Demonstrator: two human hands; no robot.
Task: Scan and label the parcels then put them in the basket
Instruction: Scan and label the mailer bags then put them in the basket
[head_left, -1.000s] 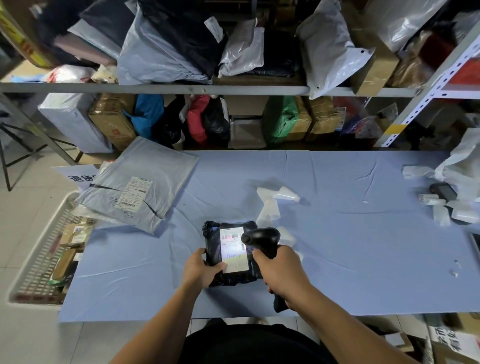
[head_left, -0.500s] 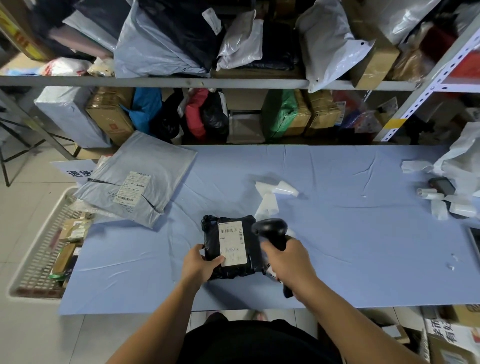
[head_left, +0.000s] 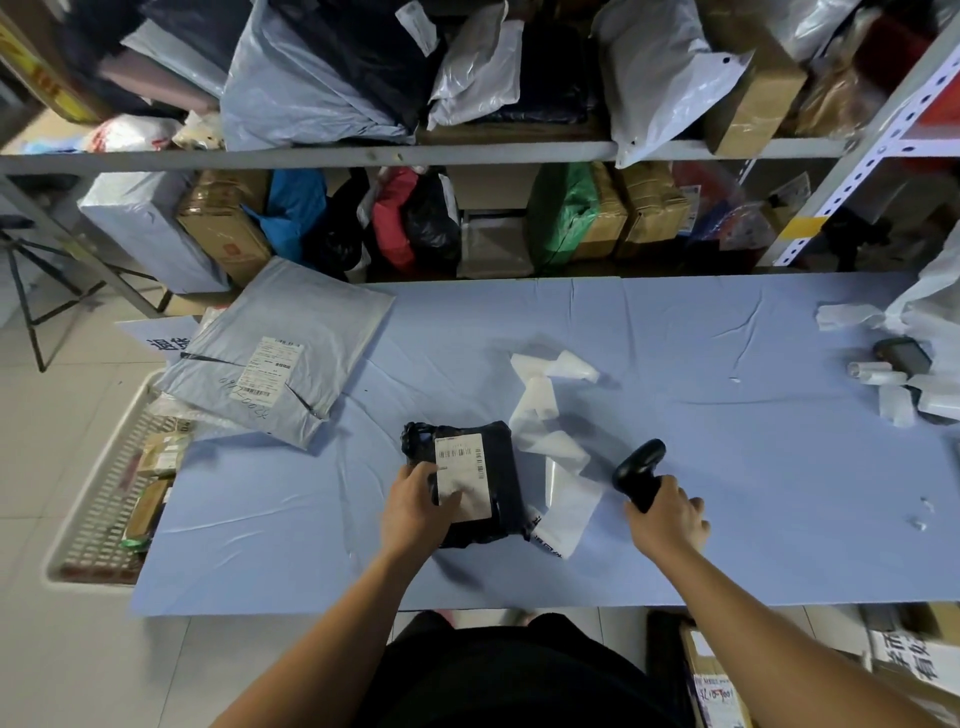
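Observation:
A small black parcel (head_left: 498, 457) with a white shipping label lies on the blue table (head_left: 727, 493) near its front edge. My left hand (head_left: 413, 506) grips the parcel's left side, thumb on the label. My right hand (head_left: 670, 514) holds the black handheld scanner (head_left: 641, 467) by its handle, out to the right of the parcel. A large grey mailer (head_left: 291, 353) with a label lies at the table's left end. The white plastic basket (head_left: 98, 519) stands on the floor left of the table with several parcels inside.
A strip of white label backing paper (head_left: 550, 431) curls across the table behind and right of the black parcel. Label rolls and a dark device (head_left: 901, 356) sit at the far right. Shelves (head_left: 415, 153) packed with parcels stand behind the table.
My right hand has carried the scanner away from over the parcel's label to the right. My left hand has kept hold of the black parcel, now with its thumb on the label.

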